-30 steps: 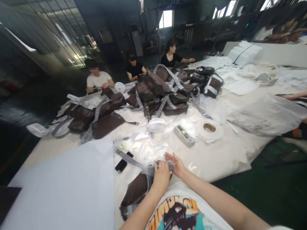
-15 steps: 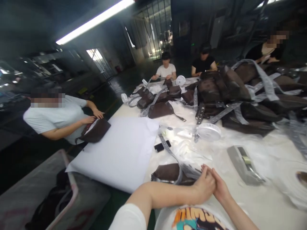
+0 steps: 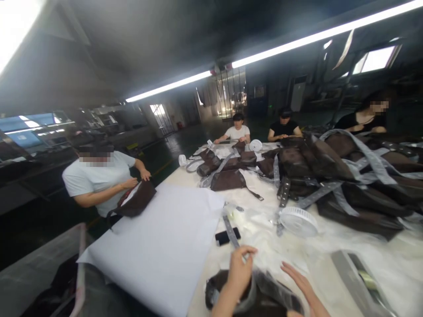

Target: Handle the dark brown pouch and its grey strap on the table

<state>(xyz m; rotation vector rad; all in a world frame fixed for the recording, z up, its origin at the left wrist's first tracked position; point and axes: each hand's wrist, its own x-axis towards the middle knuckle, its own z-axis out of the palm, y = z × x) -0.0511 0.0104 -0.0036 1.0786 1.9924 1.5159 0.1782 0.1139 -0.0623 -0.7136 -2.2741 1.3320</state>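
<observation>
A dark brown bag (image 3: 264, 308) with a grey strap (image 3: 230, 230) in clear plastic lies at the table's near edge. My left hand (image 3: 239, 270) is over the bag, fingers curled with thumb and forefinger close together. It covers part of the strap; whether the fingers grip it is hidden. To the right of the bag, my right hand (image 3: 302, 281) is open, with its fingers stretched out and apart from my left. Just beyond my left hand, a black phone (image 3: 223, 237) lies partly under the strap.
A white sheet (image 3: 165, 229) covers the table's left part, where a co-worker (image 3: 102, 180) handles a brown bag (image 3: 140, 200). Brown bags (image 3: 330, 163) are heaped at the back right. A white round fan-like object (image 3: 298, 220) and a grey tape dispenser (image 3: 361, 281) stand nearer. Three people sit beyond.
My hands have come apart from being pressed together; the left has moved left over the bag. The camera has tilted up, so the table sits lower in view.
</observation>
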